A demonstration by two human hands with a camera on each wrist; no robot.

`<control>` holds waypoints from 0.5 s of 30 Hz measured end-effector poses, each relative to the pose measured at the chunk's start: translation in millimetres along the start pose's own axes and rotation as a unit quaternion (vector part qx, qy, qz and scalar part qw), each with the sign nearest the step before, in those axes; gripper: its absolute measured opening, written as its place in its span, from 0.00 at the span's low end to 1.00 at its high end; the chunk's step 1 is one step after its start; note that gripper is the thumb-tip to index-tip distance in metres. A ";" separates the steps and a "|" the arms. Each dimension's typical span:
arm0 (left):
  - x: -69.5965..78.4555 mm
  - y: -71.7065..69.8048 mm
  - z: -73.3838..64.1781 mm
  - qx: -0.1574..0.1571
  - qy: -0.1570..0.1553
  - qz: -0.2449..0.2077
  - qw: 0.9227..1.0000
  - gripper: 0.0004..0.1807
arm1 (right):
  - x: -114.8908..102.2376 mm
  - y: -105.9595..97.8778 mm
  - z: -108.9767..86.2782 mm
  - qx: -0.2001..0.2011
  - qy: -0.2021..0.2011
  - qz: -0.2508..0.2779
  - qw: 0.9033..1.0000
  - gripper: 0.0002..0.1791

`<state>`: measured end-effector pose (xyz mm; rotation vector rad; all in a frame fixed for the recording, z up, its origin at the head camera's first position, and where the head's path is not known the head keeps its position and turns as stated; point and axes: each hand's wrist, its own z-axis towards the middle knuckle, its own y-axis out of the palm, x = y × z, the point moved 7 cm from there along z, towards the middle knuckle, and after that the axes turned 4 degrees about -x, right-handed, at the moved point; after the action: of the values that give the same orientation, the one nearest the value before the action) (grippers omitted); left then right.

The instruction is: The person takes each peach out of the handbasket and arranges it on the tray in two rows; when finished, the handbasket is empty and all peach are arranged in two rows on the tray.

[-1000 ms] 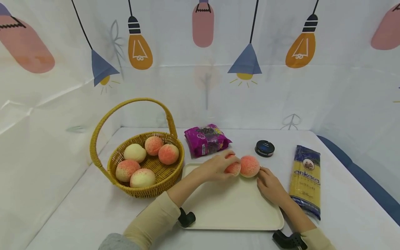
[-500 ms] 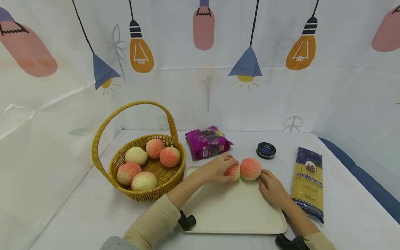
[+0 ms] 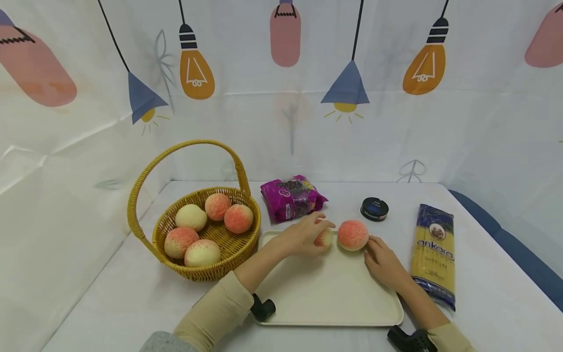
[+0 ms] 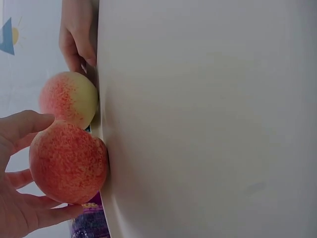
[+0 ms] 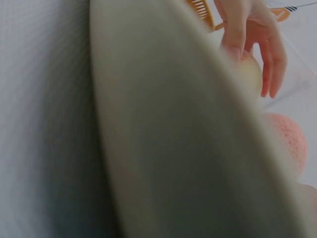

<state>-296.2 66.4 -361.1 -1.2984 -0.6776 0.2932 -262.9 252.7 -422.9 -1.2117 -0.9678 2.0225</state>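
In the head view my left hand (image 3: 305,234) grips a peach (image 3: 323,238) at the far side of the cream tray (image 3: 330,298). The left wrist view shows thumb and fingers spread round this peach (image 4: 69,162), its red side facing that camera. A second peach (image 3: 353,235), red on top, sits right beside it on the tray. My right hand (image 3: 384,264) lies over the tray's right rim, fingertips right at the second peach's side, fingers loosely bent. In the right wrist view only a bit of the right hand shows at the lower right corner.
A wicker basket (image 3: 250,254) with several peaches stands left of the tray. Behind the tray lies a purple packet (image 3: 292,198). A round black tin (image 3: 374,209) sits at the back right, and a yellow and blue ankara packet (image 3: 433,256) lies on the right.
The peach in my left hand has turned, so a paler side faces the head camera, and a small gap has opened between it and the second peach. My right hand stays almost still.
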 end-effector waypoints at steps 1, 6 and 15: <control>-0.7 0.0 -0.4 -0.003 -0.006 -0.003 1.000 0.28 | 0.1 -0.1 0.0 0.000 0.001 -0.001 1.000 0.23; -4.9 1.1 -2.7 -0.012 -0.032 -0.024 0.999 0.29 | -0.6 -0.3 -0.2 -0.001 0.001 -0.001 1.000 0.22; -8.6 -1.1 -6.7 -0.018 -0.063 -0.016 0.998 0.33 | -2.0 -0.5 0.4 -0.005 -0.002 0.003 1.000 0.22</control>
<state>-299.0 56.1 -363.3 -1.3099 -0.8123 0.3394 -262.4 251.3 -421.4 -1.2166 -0.9791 2.0278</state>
